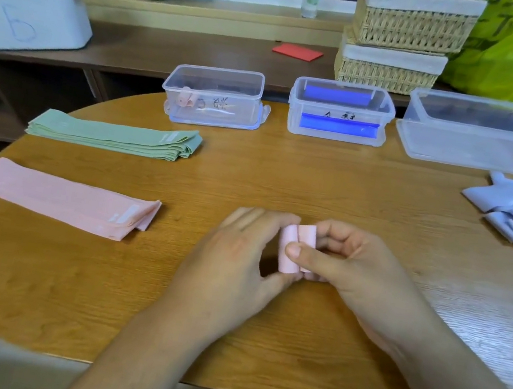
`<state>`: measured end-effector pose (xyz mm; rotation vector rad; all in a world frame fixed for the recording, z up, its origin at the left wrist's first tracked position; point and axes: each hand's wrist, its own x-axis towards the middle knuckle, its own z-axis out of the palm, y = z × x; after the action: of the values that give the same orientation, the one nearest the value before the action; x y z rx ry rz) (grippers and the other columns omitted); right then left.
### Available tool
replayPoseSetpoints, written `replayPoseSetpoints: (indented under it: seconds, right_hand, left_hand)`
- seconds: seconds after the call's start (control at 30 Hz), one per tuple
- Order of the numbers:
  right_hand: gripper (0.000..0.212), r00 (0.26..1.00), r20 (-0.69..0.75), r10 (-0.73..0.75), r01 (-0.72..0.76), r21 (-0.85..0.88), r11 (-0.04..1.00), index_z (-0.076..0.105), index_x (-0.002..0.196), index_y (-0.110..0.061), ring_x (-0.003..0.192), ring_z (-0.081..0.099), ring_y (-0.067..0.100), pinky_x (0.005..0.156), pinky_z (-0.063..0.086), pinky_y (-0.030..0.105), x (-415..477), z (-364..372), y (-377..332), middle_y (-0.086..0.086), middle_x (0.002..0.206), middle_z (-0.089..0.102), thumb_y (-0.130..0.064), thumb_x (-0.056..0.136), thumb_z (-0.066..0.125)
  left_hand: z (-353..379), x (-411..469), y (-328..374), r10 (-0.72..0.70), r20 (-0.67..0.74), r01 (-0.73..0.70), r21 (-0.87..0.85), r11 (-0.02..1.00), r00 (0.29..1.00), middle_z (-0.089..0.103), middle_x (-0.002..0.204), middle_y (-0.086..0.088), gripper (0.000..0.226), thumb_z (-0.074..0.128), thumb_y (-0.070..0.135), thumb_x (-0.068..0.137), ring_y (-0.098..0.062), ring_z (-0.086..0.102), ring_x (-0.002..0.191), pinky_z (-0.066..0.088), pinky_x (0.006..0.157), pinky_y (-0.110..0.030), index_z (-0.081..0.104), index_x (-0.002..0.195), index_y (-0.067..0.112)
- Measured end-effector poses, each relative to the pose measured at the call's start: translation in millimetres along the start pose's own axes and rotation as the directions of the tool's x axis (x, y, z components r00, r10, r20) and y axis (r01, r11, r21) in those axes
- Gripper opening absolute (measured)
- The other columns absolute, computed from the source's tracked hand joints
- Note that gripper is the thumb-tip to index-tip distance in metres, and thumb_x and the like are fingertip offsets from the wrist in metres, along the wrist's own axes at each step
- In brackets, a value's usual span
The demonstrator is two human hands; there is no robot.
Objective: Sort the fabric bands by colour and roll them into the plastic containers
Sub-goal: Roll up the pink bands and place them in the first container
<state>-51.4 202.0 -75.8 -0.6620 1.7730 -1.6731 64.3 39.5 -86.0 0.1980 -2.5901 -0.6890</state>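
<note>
The left hand [238, 252] and right hand [349, 265] pinched a pink roll [292, 252] at the table [61, 280] middle. Left fingertips were hidden behind it; the right thumb pressed its front, fingers curled behind.

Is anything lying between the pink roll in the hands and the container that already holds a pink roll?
Nothing visible does. Bare table lies between the pink roll and the left container; the green bands sit left of that line.
</note>
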Motion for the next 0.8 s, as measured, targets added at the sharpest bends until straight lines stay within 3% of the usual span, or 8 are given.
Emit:
replayPoseSetpoints:
  seconds: [0.1,0.2,0.33,0.43,0.6,0.67,0.8]
  right_hand:
    - [0.016,0.999,-0.031,-0.005,0.006,0.045,0.999,0.078,0.099,-0.009,0.076,0.062,0.016,0.075,0.053,0.025,-1,5,-4,0.011,0.085,0.073,-0.019,0.088,0.082]
    - [0.020,0.997,-0.074,0.036,-0.023,0.167,0.986,0.079,0.101,-0.011,0.085,0.063,0.022,0.081,0.054,0.031,-3,12,-7,0.013,0.091,0.073,-0.020,0.083,0.083]
    - [0.033,0.992,-0.120,0.040,-0.010,0.242,0.970,0.078,0.109,-0.007,0.087,0.062,0.025,0.085,0.055,0.033,1,25,-24,0.015,0.098,0.072,-0.020,0.079,0.085]
    - [0.040,0.994,-0.111,-0.010,0.033,0.204,0.979,0.076,0.113,-0.005,0.086,0.063,0.019,0.081,0.058,0.026,19,38,-51,0.011,0.100,0.072,-0.022,0.078,0.083]
    - [0.019,0.996,-0.030,-0.081,0.084,0.099,0.992,0.077,0.112,-0.006,0.084,0.068,0.014,0.079,0.059,0.022,86,66,-103,0.011,0.095,0.073,-0.013,0.094,0.077]
    - [0.023,0.994,-0.050,-0.094,0.097,0.077,0.992,0.072,0.118,-0.006,0.088,0.072,0.018,0.078,0.060,0.023,126,79,-123,0.012,0.097,0.074,-0.011,0.096,0.077]
    - [0.031,0.982,-0.149,-0.119,0.113,-0.050,0.992,0.066,0.117,-0.003,0.082,0.078,0.022,0.075,0.063,0.026,212,106,-151,0.018,0.106,0.077,-0.009,0.091,0.083]
  left_hand:
    - [-6,3,-1,0.025,0.025,-0.024,-0.006,1.000,0.999,0.061,0.135,0.020,0.064,0.082,0.039,0.086,-0.003,0.050,0.129,0.043,0.106,-0.023,0.057,0.144,0.031]
    - [-23,6,-10,0.013,0.030,-0.012,-0.019,1.000,0.999,0.059,0.139,0.020,0.071,0.085,0.037,0.083,-0.002,0.047,0.133,0.039,0.110,-0.022,0.054,0.148,0.033]
    - [-60,8,-33,-0.086,0.002,0.085,0.038,0.996,0.996,0.052,0.142,0.025,0.066,0.080,0.045,0.089,0.001,0.039,0.138,0.043,0.114,-0.032,0.049,0.148,0.044]
    - [-85,5,-52,-0.194,-0.091,0.197,0.029,0.980,0.977,0.052,0.144,0.024,0.057,0.074,0.049,0.093,-0.001,0.039,0.138,0.045,0.115,-0.040,0.052,0.145,0.044]
    - [-112,-1,-78,-0.352,-0.210,0.364,0.020,0.931,0.912,0.060,0.139,0.019,0.047,0.069,0.051,0.095,-0.009,0.048,0.130,0.046,0.111,-0.047,0.057,0.140,0.042]
    - [-117,0,-85,-0.390,-0.228,0.401,0.002,0.916,0.892,0.065,0.132,0.016,0.045,0.068,0.050,0.095,-0.010,0.050,0.125,0.046,0.108,-0.047,0.057,0.138,0.042]
    - [-116,7,-88,-0.438,-0.224,0.444,-0.024,0.895,0.871,0.060,0.139,0.020,0.044,0.066,0.049,0.097,-0.011,0.047,0.127,0.044,0.110,-0.044,0.058,0.138,0.039]
